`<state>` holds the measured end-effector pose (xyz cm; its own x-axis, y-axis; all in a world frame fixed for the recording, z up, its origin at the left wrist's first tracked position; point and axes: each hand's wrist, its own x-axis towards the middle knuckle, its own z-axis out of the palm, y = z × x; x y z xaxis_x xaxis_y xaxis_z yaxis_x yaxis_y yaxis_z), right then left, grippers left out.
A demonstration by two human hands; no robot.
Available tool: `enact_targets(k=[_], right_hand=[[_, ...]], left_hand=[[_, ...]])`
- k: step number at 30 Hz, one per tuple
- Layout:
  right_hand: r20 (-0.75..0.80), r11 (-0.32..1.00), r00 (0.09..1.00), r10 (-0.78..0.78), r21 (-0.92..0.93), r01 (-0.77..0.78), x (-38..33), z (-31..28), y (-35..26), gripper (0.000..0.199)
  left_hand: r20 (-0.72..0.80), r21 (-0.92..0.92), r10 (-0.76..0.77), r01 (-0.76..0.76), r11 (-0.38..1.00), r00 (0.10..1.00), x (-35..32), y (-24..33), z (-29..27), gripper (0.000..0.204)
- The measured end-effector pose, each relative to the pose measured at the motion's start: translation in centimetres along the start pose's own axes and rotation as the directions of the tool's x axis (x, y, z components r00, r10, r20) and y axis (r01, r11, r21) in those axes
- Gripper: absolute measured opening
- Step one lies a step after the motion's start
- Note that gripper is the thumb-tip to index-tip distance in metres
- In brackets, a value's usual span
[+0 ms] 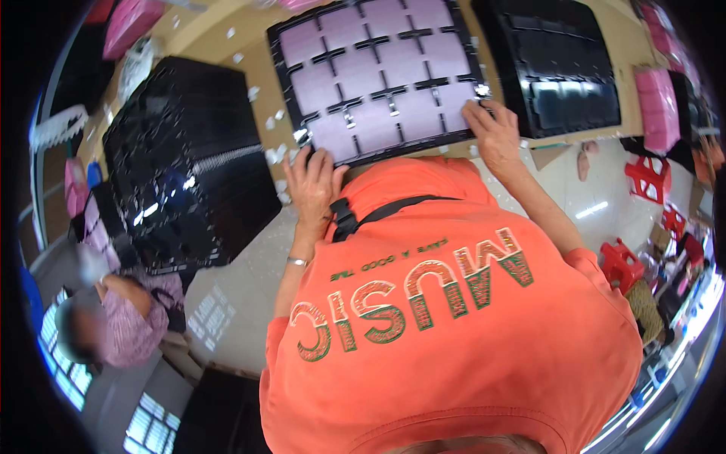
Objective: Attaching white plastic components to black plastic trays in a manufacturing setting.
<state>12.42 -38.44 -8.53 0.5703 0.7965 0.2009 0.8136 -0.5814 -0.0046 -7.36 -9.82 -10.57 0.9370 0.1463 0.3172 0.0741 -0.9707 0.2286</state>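
Note:
In front of me lies a black-framed tray (416,144) with lilac panels inside, divided by black strips and cross-shaped pieces. My left hand (311,185) is at its near left corner, fingers curled on the rim. At the near right corner, my right hand (495,138) bends its fingers over the rim in the same way. Small shiny pieces show beside both hands, one at the left corner (302,136) and one at the right corner (482,91). The undersides of both hands and my thumbs' contact with the tray are hidden.
Stacked glossy black trays (185,136) stand on the left, and another black tray (567,68) lies on the right. White scraps dot the brown tabletop (261,68). Pink wrapped bundles (656,110) lie farther right. Red stools (622,263) stand on the floor. A person (132,321) is at lower left.

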Motion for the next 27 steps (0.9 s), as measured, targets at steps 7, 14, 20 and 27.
enact_targets(k=[7, 14, 20, 27], right_hand=[[0.078, 0.998, 0.995, -0.057, 0.017, 0.056, -1.0, 0.2, 0.6, 0.049], [0.058, 1.000, 0.998, -0.013, 0.005, 0.012, -0.2, -0.2, 0.5, 0.043], [-0.016, 0.992, 1.000, 0.023, 0.125, -0.021, 4.9, -1.1, 1.7, 0.031], [-0.145, 0.995, 0.988, -0.044, -0.100, 0.029, 14.7, 4.3, 6.1, 0.034]], left_hand=[[0.023, -0.008, -0.019, 0.020, 1.000, 1.000, 0.2, 0.3, -0.6, 0.037], [-0.015, 0.018, -0.037, 0.037, 0.999, 0.999, 0.9, 0.0, 0.3, 0.034], [-0.003, 0.067, -0.162, 0.162, 0.985, 0.987, 4.1, -0.1, -0.8, 0.032], [-0.137, 0.003, -0.164, 0.166, 0.986, 0.977, 14.0, -4.3, 2.3, 0.040]])
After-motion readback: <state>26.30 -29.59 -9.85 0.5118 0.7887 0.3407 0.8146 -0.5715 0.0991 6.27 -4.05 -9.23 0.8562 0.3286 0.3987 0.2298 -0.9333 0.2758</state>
